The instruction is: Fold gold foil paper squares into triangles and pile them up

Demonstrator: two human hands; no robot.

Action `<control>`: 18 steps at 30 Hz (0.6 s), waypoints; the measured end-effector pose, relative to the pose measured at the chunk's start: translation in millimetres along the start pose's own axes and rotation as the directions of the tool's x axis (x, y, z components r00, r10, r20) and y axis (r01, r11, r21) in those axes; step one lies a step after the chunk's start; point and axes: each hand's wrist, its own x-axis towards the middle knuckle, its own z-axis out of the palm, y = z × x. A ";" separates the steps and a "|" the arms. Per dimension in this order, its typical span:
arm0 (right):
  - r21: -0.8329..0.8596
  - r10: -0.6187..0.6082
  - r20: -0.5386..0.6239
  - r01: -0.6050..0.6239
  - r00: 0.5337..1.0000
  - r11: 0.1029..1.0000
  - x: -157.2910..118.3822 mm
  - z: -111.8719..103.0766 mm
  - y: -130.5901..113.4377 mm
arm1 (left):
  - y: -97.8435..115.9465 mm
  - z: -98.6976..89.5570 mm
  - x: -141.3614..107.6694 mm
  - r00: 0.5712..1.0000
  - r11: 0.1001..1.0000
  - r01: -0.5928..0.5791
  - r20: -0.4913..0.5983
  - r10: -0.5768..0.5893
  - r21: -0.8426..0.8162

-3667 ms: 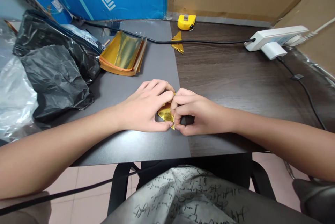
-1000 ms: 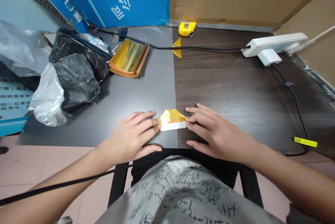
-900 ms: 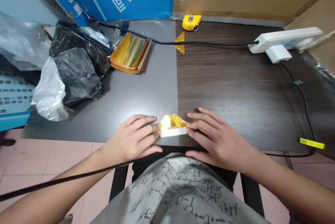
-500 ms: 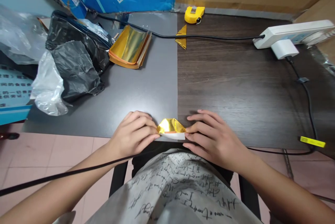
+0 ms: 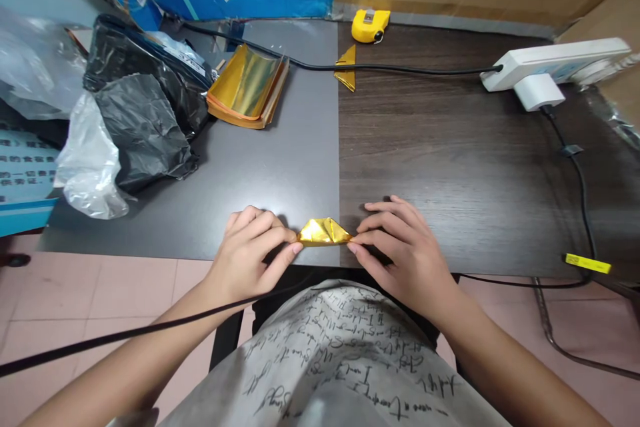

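A small piece of gold foil paper (image 5: 324,231), folded into a low trapezoid, lies near the front edge of the table. My left hand (image 5: 255,248) pinches its left corner between thumb and forefinger. At the opposite corner, the thumb and forefinger of my right hand (image 5: 407,250) close on the foil, while the other fingers fan out over the tabletop. Farther back is a stack of gold foil sheets (image 5: 247,86), slightly curled. A folded gold foil triangle (image 5: 346,68) rests to the right of that stack, partly crossed by a black cable.
A yellow tape measure (image 5: 370,26) sits at the back by the boxes. Crumpled black plastic (image 5: 145,124) and clear bags lie at the left. A white power strip (image 5: 555,64) with a plug stands back right, its black cable (image 5: 400,68) running across the table.
The white strip along the foil's lower edge has gone from sight, and gold now shows down to that edge. Both hands have shifted slightly away from my body, still pinching the corners.
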 end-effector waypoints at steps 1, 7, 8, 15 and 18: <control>-0.007 0.022 -0.014 -0.022 1.000 1.000 -0.8 1.1 -1.2 | 1.2 -0.3 -0.1 1.000 1.000 0.012 0.007 -0.012 0.006; -0.020 0.164 -0.073 -0.166 0.984 0.986 -3.9 6.9 -8.6 | 6.4 -0.4 0.4 0.993 0.993 0.113 0.017 -0.113 -0.017; -0.026 0.186 -0.076 -0.188 0.980 0.982 -3.8 7.7 -9.7 | 6.7 -0.3 0.4 0.992 0.992 0.126 0.013 -0.126 -0.020; -0.068 0.276 -0.112 -0.284 0.955 0.956 -1.5 11.9 -15.4 | 7.2 0.3 0.4 0.974 0.973 0.225 0.016 -0.224 -0.050; -0.087 0.276 -0.134 -0.289 0.952 0.953 -1.5 13.7 -16.5 | 7.5 -0.5 2.9 0.957 0.954 0.291 0.045 -0.288 -0.072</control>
